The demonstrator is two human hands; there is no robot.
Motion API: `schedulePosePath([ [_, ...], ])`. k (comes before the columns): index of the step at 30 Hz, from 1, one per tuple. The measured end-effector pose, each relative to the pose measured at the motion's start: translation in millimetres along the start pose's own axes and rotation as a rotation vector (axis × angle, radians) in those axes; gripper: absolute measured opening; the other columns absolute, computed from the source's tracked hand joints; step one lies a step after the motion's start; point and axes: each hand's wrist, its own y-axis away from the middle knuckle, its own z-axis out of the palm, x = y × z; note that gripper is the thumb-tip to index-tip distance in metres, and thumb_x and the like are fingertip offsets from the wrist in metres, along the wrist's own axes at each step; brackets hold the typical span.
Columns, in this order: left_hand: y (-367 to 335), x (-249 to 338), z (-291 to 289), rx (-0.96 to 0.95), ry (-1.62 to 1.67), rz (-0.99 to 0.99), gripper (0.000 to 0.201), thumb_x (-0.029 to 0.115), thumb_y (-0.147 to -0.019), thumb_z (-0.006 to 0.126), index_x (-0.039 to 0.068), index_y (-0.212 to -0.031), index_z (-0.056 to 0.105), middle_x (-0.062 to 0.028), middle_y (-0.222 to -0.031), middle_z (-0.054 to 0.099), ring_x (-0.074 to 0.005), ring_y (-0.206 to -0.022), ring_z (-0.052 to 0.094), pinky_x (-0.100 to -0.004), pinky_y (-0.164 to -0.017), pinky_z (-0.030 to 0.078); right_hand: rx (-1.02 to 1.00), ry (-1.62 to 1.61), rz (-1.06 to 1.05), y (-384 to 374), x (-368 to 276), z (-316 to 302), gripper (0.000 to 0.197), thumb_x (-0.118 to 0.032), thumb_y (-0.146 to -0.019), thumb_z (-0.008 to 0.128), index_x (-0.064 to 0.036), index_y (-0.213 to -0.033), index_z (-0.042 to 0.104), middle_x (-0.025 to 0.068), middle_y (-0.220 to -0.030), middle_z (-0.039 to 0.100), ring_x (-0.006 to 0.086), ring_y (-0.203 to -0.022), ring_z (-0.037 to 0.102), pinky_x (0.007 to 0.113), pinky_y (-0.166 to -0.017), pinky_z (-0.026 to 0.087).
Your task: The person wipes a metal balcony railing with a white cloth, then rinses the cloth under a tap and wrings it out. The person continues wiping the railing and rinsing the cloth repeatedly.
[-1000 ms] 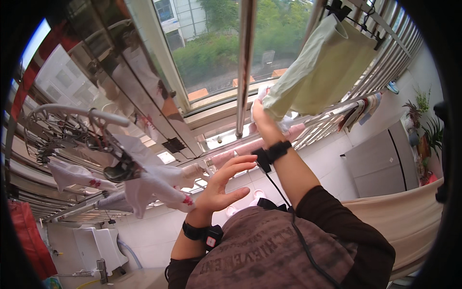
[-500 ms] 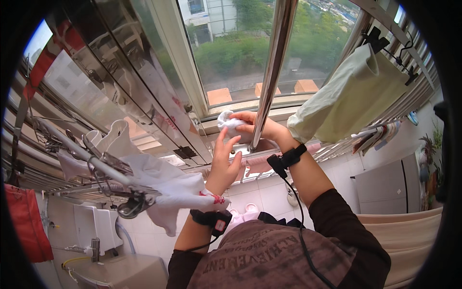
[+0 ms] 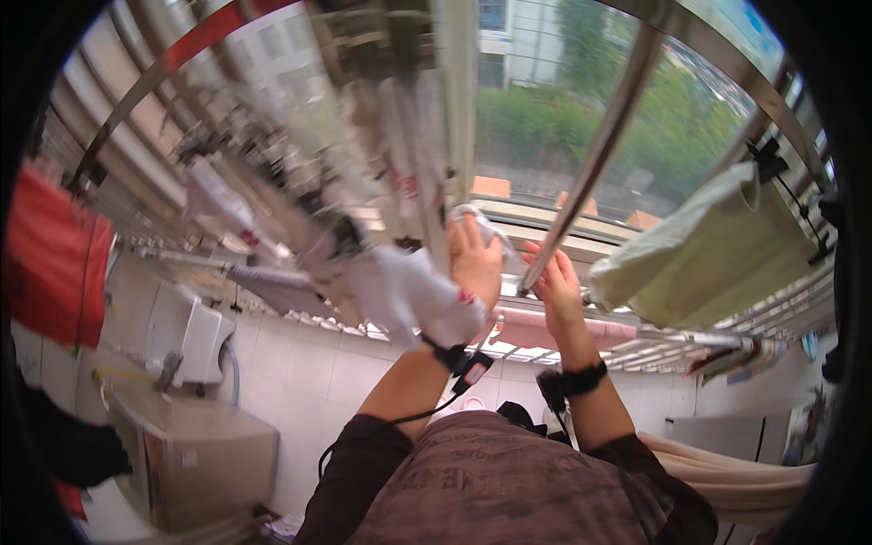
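My left hand (image 3: pixel 476 263) is at the window frame, its fingers closed over a small bunched white cloth (image 3: pixel 495 238). Whether the cloth is a sock is not clear. My right hand (image 3: pixel 559 283) is raised beside the slanting metal pole (image 3: pixel 590 150), fingers stretched and apart, with nothing seen in it. White socks (image 3: pixel 400 286) with red marks hang from a clip hanger (image 3: pixel 272 186) close by my left wrist; both are blurred. Black bands with cables circle my two wrists.
A pale green cloth (image 3: pixel 699 259) hangs from black clips on the right. Below my hands a pink cloth (image 3: pixel 563 329) lies over the rail. At left are a red garment (image 3: pixel 54 263), a white basin (image 3: pixel 186 331) and a beige washing machine (image 3: pixel 204 454). A window (image 3: pixel 563 109) stands ahead.
My right hand has come off the white cloth and moved away to the right, opening. My left hand has closed on the cloth. The view has turned left, and the hanger is blurred.
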Motion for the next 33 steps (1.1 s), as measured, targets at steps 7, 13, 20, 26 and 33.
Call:
schedulePosePath([
  [7, -9.4, 4.0, -36.0, -0.122, -0.197, -0.025, 0.018, 0.014, -0.075, 0.057, 0.007, -0.087, 0.068, -0.0157, -0.102, 0.056, -0.0301, -0.097, 0.05, -0.0414, -0.087, 0.041, -0.019, 0.35, -0.153, 56.1, -2.0, -6.3, 0.033, -0.011, -0.096, 0.045, -0.005, -0.129, 0.044, 0.0072, -0.131, 0.049, 0.017, -0.118, 0.047, 0.029, -0.093, 0.039],
  [13, 26.7, -12.2, -47.5, 0.055, 0.084, 0.014, 0.013, 0.013, -0.074, 0.06, 0.007, -0.086, 0.063, -0.0118, -0.105, 0.056, -0.0271, -0.098, 0.051, -0.0389, -0.085, 0.042, -0.061, 0.523, -0.104, 77.6, -8.6, -7.6, 0.031, -0.012, -0.096, 0.047, -0.0046, -0.125, 0.048, 0.0094, -0.128, 0.053, 0.0184, -0.115, 0.051, 0.03, -0.092, 0.042],
  [20, 67.8, -19.7, -45.2, 0.334, 0.37, 0.113, 0.014, 0.011, -0.073, 0.064, 0.007, -0.083, 0.057, -0.0071, -0.109, 0.056, -0.0235, -0.1, 0.053, -0.0361, -0.082, 0.043, -0.124, 0.551, -0.223, 97.3, 2.5, 13.0, 0.045, -0.004, -0.091, 0.049, -0.0043, -0.134, 0.035, 0.013, -0.138, 0.04, 0.0222, -0.126, 0.04, 0.034, -0.101, 0.034],
  [26, 125.2, -35.6, -59.2, 0.087, 0.814, 0.053, 0.018, 0.009, -0.072, 0.067, 0.006, -0.089, 0.061, -0.0075, -0.114, 0.053, -0.0242, -0.095, 0.054, -0.0342, -0.075, 0.045, -0.295, 0.607, -0.208, 97.1, 29.9, 29.5, 0.073, -0.009, -0.084, 0.063, -0.0094, -0.143, 0.019, 0.0121, -0.147, 0.023, 0.0254, -0.135, 0.025, 0.041, -0.109, 0.02],
  [33, 196.3, -94.5, -84.9, 0.168, 1.055, -0.061, 0.027, 0.002, -0.071, 0.064, 0.006, -0.098, 0.062, -0.0143, -0.112, 0.053, -0.0269, -0.11, 0.05, -0.0343, -0.089, 0.044, -0.577, 0.326, 0.205, 119.3, 77.1, 88.4, 0.075, -0.015, -0.088, 0.061, -0.0116, -0.146, 0.013, 0.0112, -0.145, 0.026, 0.0243, -0.128, 0.035, 0.037, -0.101, 0.036],
])
